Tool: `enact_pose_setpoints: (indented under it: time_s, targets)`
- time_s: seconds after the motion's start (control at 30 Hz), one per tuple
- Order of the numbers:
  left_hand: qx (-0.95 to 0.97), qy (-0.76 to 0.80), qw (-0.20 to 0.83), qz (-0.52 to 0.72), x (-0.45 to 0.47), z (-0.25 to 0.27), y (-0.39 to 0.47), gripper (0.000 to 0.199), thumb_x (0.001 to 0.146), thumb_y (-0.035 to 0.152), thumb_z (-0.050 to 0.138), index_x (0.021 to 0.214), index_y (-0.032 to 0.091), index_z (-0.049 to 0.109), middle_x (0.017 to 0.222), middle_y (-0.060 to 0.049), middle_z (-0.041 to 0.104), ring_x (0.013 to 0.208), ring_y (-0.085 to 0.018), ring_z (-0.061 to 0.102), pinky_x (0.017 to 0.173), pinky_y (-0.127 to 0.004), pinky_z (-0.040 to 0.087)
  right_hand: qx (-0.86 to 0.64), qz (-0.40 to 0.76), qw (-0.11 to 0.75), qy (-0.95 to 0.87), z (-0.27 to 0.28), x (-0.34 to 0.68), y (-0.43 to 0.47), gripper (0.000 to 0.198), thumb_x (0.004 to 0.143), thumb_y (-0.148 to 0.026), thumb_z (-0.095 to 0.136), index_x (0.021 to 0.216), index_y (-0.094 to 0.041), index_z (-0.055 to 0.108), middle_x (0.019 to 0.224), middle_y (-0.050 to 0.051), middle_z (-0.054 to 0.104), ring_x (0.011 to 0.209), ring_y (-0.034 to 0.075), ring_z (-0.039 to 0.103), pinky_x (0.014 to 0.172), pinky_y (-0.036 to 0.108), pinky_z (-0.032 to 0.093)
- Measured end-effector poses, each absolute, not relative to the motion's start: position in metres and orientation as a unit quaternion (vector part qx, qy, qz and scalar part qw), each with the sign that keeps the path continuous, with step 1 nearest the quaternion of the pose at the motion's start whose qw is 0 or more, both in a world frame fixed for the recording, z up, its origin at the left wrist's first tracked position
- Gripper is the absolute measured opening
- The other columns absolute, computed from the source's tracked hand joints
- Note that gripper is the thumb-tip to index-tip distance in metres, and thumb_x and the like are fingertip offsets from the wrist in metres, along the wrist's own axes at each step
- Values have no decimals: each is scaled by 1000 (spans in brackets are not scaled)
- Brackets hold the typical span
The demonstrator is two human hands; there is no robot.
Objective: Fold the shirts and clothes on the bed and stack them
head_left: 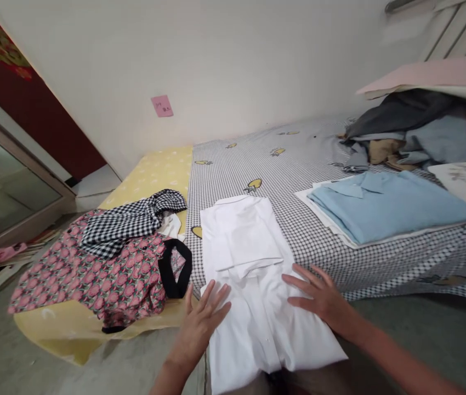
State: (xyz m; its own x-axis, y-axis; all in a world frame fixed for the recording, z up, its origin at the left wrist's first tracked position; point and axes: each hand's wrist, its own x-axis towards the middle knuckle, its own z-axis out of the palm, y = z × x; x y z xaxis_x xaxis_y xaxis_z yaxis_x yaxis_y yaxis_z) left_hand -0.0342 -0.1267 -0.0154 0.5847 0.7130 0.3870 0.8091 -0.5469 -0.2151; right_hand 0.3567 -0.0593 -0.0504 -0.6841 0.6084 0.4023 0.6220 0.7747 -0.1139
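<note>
A white shirt (253, 236) lies on the near edge of the bed, its sides folded in and a sleeve laid across the upper part. Its lower half hangs over the bed's edge toward me. My left hand (202, 318) rests at the shirt's left side, fingers spread on the cloth. On the right side, my right hand (319, 299) lies with fingers stretched out over the fabric. Neither hand grips anything.
Left of the shirt lie a pink floral garment (72, 269) and a black-and-white checked garment (126, 222). To the right sits a folded blue shirt (389, 208) on white cloth. Behind it is a heap of clothes (422, 126). A checked sheet (233, 170) covers the bed.
</note>
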Motion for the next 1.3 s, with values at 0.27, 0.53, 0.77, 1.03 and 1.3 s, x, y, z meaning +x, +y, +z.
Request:
enact_pose_setpoints:
  time_s: [0.27, 0.53, 0.77, 1.03, 1.3]
  targets:
    - [-781, -464, -373, -190, -47, 39, -69, 26, 96, 39, 58, 111, 33, 78, 115, -2, 80, 115, -22, 71, 116, -46, 44, -330, 294, 207, -873, 7, 360, 6, 21, 94, -45, 63, 86, -37, 81, 121, 2, 77, 129, 29, 62, 113, 52, 42]
    - [-354, -550, -627, -423, -47, 74, 60, 57, 73, 44, 85, 119, 14, 70, 108, -14, 80, 97, -27, 76, 95, -40, 60, -400, 704, 357, -465, 45, 316, 121, 51, 70, -46, 85, 112, -19, 74, 108, 14, 79, 100, 30, 74, 97, 45, 57]
    - [-196, -564, -685, -419, -50, 50, 94, 41, 88, 34, 73, 118, 6, 67, 99, -19, 80, 96, -29, 78, 86, -35, 64, -391, 777, 365, -332, 22, 298, 159, 48, 89, -50, 70, 123, -18, 66, 112, 13, 79, 100, 26, 75, 97, 40, 58]
    - [-227, -542, -620, -520, -43, 52, 87, 35, 78, 17, 81, 111, 12, 70, 95, -13, 81, 91, -26, 78, 85, -37, 65, -458, 661, 399, -440, 24, 284, 152, 58, 65, -35, 86, 118, -18, 70, 96, 6, 80, 79, 24, 74, 72, 34, 58]
    - [-233, -565, -564, -555, -50, 40, 128, 32, 86, 15, 72, 118, 16, 67, 92, -9, 81, 84, -22, 78, 81, -36, 65, -524, 542, 463, -467, 20, 277, 202, 39, 70, -32, 70, 108, -19, 71, 91, 5, 79, 71, 21, 70, 63, 30, 53]
